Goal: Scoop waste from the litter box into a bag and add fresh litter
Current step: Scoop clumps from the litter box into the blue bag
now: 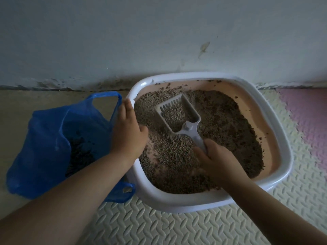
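The litter box [177, 76], white-rimmed with a pink inside, sits on a cream foam mat [159, 227] on the floor, its far side close against the wall [141, 32]. Brown-grey litter [230, 124] covers most of its bottom, with bare pink patches showing near the left side and along the far and right walls.

The right hand [217, 160] reaches in from the near edge of the box, and its fingers [199, 152] are curled round the handle of a pale plastic scoop [190, 129]. The scoop lies in the middle of the box, its slotted front pointing toward the far left corner, with a small load of litter in it.

The left hand [126, 131] lies over the left rim of the box, thumb inside, the other fingers down the outer side just beside a handle of the blue plastic bag [46, 138]. Whether they clasp the rim or the bag handle I cannot tell.

The bag stands open on the floor, touching the left side of the box, with dark litter in its bottom. A pink part of the mat [309, 112] lies past the right side of the box.
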The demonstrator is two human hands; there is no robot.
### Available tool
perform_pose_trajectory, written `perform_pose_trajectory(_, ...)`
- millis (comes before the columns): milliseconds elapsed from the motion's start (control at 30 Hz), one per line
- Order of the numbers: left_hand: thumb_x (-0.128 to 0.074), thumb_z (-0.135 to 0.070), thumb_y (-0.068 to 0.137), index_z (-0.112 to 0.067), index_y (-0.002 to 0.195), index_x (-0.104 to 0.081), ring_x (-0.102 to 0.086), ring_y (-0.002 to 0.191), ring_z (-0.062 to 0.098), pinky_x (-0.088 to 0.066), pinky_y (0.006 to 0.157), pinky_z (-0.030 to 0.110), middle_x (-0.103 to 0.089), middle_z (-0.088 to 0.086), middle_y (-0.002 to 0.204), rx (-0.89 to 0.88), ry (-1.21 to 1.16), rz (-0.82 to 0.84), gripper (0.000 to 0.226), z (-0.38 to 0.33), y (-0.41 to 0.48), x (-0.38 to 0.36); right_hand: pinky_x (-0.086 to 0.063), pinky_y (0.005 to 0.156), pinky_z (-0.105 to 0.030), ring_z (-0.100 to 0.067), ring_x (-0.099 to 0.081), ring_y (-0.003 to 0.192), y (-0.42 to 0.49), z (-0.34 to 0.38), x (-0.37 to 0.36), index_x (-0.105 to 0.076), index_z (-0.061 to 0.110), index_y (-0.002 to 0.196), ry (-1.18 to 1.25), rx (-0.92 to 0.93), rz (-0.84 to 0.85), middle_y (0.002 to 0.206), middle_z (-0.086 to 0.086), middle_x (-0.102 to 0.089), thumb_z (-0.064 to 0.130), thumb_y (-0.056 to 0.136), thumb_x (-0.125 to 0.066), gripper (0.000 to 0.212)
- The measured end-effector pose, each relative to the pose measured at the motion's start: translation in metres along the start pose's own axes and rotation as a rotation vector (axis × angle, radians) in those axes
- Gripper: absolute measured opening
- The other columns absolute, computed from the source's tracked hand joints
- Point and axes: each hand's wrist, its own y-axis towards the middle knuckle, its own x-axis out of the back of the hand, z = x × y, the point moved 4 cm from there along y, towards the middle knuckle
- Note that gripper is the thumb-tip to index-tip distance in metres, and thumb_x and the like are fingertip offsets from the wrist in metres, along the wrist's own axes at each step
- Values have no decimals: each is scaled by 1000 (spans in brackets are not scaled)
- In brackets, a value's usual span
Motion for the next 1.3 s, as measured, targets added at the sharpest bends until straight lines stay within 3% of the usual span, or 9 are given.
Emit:
perform_pose_trajectory(133, -50, -19, 93, -12, 152, 2, -24, 139, 25, -36, 102, 31, -3, 4, 158, 10, -1, -2, 79, 0, 0, 0, -34, 49, -31, -11, -45, 51, -6, -6, 6, -46, 21, 77, 5, -2, 2, 60, 4, -48, 40, 96, -46, 27)
perform_pose_trajectory(267, -50, -18, 93, -10, 152, 0, -22, 139, 25, -31, 106, 31, -4, 6, 158, -3, 9, 4, 78, 1, 0, 0, -34, 50, -28, -7, -45, 51, -16, -11, 12, -39, 28, 75, 34, -32, 8, 60, 7, -49, 37, 96, -48, 24)
perform_pose_trajectory(400, -50, -18, 92, -7, 151, -1, -20, 140, 26, -27, 110, 33, -8, 9, 157, -12, 61, 9, 77, 0, 1, -2, -40, 52, -33, -6, -49, 52, -26, -20, 14, -44, 26, 89, 86, -75, 0, 60, 7, -51, 38, 94, -49, 14)
perform_pose_trajectory(600, -44, -26, 93, -3, 150, 3, 8, 146, 28, -3, 120, 38, 7, 14, 159, -98, 317, 47, 77, -2, 2, -6, -49, 62, -33, -7, -57, 65, -33, -35, 36, -55, 27, 98, -106, -132, 22, 72, 8, -60, 41, 95, -48, 16)
perform_pose_trajectory(767, -40, -29, 94, -4, 151, -3, 9, 146, 26, 5, 116, 39, 6, 11, 159, -233, 472, 86, 72, -9, 2, -10, -53, 65, -32, -6, -57, 62, -43, -42, 42, -60, 28, 91, -261, -197, 102, 66, 8, -60, 43, 95, -45, 21)
perform_pose_trajectory(867, -41, -28, 94, -4, 151, -8, 8, 146, 26, 5, 117, 40, 2, 11, 160, -243, 472, 93, 70, -9, 3, -8, -53, 60, -28, -6, -58, 60, -47, -49, 44, -62, 26, 86, -273, -282, 171, 66, 7, -61, 42, 96, -46, 24)
perform_pose_trajectory(967, -45, -28, 93, -3, 151, -11, 6, 146, 27, 2, 118, 42, -2, 12, 159, -250, 452, 100, 71, -8, 4, -8, -38, 49, -20, -5, -52, 54, -50, -55, 47, -61, 24, 79, -277, -354, 241, 63, 8, -58, 45, 96, -45, 31)
perform_pose_trajectory(1300, -53, -24, 89, 1, 148, -20, -3, 146, 30, -4, 118, 44, -13, 16, 158, -271, 411, 66, 72, -7, 4, -9, -38, 48, -23, -10, -52, 54, -19, -54, 29, -48, 23, 66, -287, -405, 243, 62, 5, -55, 41, 95, -44, 34)
